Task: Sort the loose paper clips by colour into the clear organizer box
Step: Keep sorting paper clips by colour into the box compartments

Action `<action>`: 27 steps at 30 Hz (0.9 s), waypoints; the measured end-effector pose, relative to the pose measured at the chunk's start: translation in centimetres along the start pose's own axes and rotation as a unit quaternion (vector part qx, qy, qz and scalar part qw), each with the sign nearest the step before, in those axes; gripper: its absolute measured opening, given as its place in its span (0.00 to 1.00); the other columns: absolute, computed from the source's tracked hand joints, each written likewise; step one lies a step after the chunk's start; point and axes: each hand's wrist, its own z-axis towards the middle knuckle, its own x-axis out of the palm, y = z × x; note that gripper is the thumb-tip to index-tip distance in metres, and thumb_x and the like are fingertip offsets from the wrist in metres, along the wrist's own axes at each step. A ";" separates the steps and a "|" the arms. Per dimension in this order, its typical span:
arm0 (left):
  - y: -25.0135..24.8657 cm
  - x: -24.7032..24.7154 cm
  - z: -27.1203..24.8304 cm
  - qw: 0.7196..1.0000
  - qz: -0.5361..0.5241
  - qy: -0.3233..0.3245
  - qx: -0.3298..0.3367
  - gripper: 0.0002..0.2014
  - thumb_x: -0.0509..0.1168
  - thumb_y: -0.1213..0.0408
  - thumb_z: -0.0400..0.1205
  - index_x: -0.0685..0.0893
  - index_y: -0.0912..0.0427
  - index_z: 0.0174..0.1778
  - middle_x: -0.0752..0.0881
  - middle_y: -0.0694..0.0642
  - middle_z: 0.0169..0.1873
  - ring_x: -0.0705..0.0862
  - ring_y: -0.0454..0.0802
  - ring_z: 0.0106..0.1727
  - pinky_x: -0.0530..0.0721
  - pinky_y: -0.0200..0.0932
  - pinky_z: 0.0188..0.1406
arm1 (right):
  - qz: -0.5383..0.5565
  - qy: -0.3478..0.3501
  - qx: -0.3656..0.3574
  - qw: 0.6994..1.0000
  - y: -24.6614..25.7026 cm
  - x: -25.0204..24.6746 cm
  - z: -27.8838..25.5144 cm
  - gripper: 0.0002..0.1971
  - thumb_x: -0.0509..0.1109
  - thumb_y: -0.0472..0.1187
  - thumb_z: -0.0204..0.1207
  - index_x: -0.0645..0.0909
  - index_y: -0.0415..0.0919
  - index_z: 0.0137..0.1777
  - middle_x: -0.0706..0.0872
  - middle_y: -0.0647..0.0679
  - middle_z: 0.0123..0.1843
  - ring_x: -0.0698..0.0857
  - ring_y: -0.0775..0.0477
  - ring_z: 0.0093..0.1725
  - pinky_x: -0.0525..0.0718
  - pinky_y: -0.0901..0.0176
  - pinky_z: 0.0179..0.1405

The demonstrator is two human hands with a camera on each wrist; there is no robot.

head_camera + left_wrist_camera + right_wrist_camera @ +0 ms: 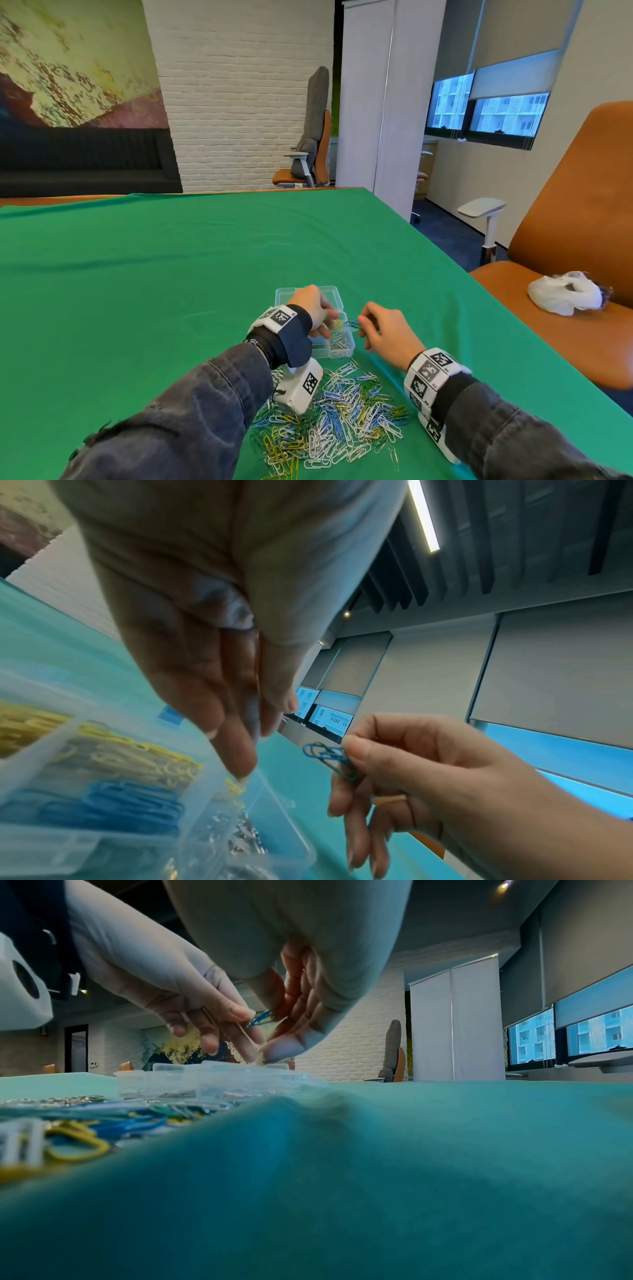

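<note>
The clear organizer box (348,348) stands open on the green cloth, with yellow (113,748), blue (126,802) and silver (240,834) clips in separate compartments. My left hand (325,323) hovers over it with straight fingers (236,758) pointing down at the yellow section, holding nothing. Just right of the box, my right hand (363,325) pinches a small bunch of blue and green clips (325,752) between thumb and forefinger. The loose pile of mixed clips (342,411) lies on the near side of the box, between my forearms.
The green cloth (171,274) stretches far to the left and behind the box. Beyond the table's right edge stands an orange chair (582,205) with a white plastic bag (565,293) on its seat. Another office chair (308,154) stands at the brick wall.
</note>
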 end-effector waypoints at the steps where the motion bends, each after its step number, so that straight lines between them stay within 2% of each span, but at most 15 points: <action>1: 0.0 -0.1 0.0 1.000 0.007 -0.004 0.008 0.09 0.66 0.67 0.84 0.87 0.70 0.47 0.91 0.64 0.42 0.86 0.50 0.27 0.81 0.36 0.21 | 0.004 0.000 0.000 1.000 0.0 0.0 0.0 0.08 0.60 0.39 0.85 0.76 0.37 0.45 0.86 0.46 0.37 0.87 0.52 0.28 0.87 0.58 0.31; 4: -0.1 -0.2 -0.4 0.999 0.025 0.001 0.035 0.10 0.65 0.64 0.85 0.87 0.68 0.50 0.90 0.61 0.48 0.86 0.45 0.28 0.81 0.34 0.21 | 0.026 -0.004 -0.006 1.000 0.2 0.0 -0.1 0.08 0.61 0.38 0.85 0.76 0.38 0.43 0.86 0.47 0.36 0.85 0.53 0.27 0.87 0.59 0.31; 7: -0.3 -0.2 -1.4 0.994 0.008 0.093 0.060 0.13 0.69 0.66 0.82 0.84 0.64 0.62 0.89 0.58 0.55 0.85 0.41 0.36 0.83 0.32 0.27 | 0.069 -0.003 -0.030 0.997 0.7 -0.1 -0.5 0.09 0.62 0.36 0.84 0.76 0.40 0.41 0.86 0.48 0.33 0.85 0.51 0.26 0.87 0.56 0.31; 9: -0.2 0.1 -2.0 0.991 -0.004 0.114 0.071 0.16 0.73 0.65 0.79 0.84 0.63 0.62 0.88 0.54 0.49 0.85 0.40 0.39 0.82 0.30 0.28 | 0.093 0.012 -0.046 0.995 1.0 -0.2 -0.7 0.08 0.63 0.36 0.84 0.77 0.39 0.41 0.85 0.48 0.29 0.83 0.51 0.25 0.85 0.59 0.28; 11: 0.1 0.4 -2.2 0.994 -0.019 0.073 0.078 0.12 0.74 0.63 0.78 0.86 0.62 0.55 0.88 0.52 0.39 0.85 0.38 0.33 0.81 0.31 0.26 | 0.109 0.027 -0.053 0.992 1.2 -0.2 -0.8 0.08 0.63 0.35 0.84 0.78 0.36 0.42 0.85 0.48 0.28 0.83 0.51 0.24 0.83 0.61 0.27; 13: 0.5 0.6 -2.3 0.996 -0.018 0.023 0.086 0.07 0.74 0.63 0.78 0.87 0.61 0.48 0.88 0.53 0.34 0.84 0.37 0.28 0.81 0.32 0.24 | 0.126 0.034 -0.053 0.990 1.3 -0.2 -0.8 0.08 0.63 0.35 0.84 0.78 0.34 0.43 0.85 0.48 0.30 0.83 0.51 0.25 0.83 0.61 0.27; 17: 0.8 0.5 -2.7 0.995 -0.052 0.020 0.081 0.05 0.71 0.65 0.80 0.87 0.63 0.48 0.89 0.57 0.37 0.85 0.37 0.27 0.79 0.31 0.22 | 0.142 0.048 -0.055 0.987 1.3 -0.1 -0.9 0.07 0.64 0.35 0.83 0.78 0.33 0.45 0.86 0.47 0.33 0.84 0.50 0.27 0.84 0.60 0.28; 22: 1.4 0.3 -3.3 0.991 -0.103 0.052 0.064 0.07 0.66 0.67 0.84 0.85 0.67 0.51 0.89 0.60 0.41 0.86 0.39 0.27 0.81 0.32 0.23 | 0.108 0.078 -0.068 0.989 1.5 -0.1 -1.1 0.06 0.72 0.36 0.78 0.79 0.39 0.41 0.87 0.44 0.34 0.86 0.51 0.28 0.85 0.61 0.31; 25: 1.7 0.2 -3.7 0.994 -0.065 0.039 0.083 0.08 0.66 0.66 0.84 0.87 0.66 0.49 0.91 0.60 0.42 0.85 0.41 0.29 0.82 0.33 0.25 | 0.096 0.080 -0.074 0.989 1.5 -0.2 -1.1 0.06 0.71 0.36 0.79 0.80 0.38 0.40 0.89 0.43 0.34 0.87 0.50 0.28 0.87 0.59 0.32; 27: 1.7 0.0 -3.9 0.994 -0.025 0.020 0.103 0.08 0.67 0.65 0.83 0.88 0.65 0.52 0.91 0.60 0.42 0.84 0.42 0.30 0.81 0.32 0.24 | 0.096 0.076 -0.081 0.989 1.4 -0.3 -1.1 0.06 0.70 0.35 0.79 0.81 0.39 0.40 0.89 0.43 0.34 0.87 0.49 0.28 0.87 0.59 0.32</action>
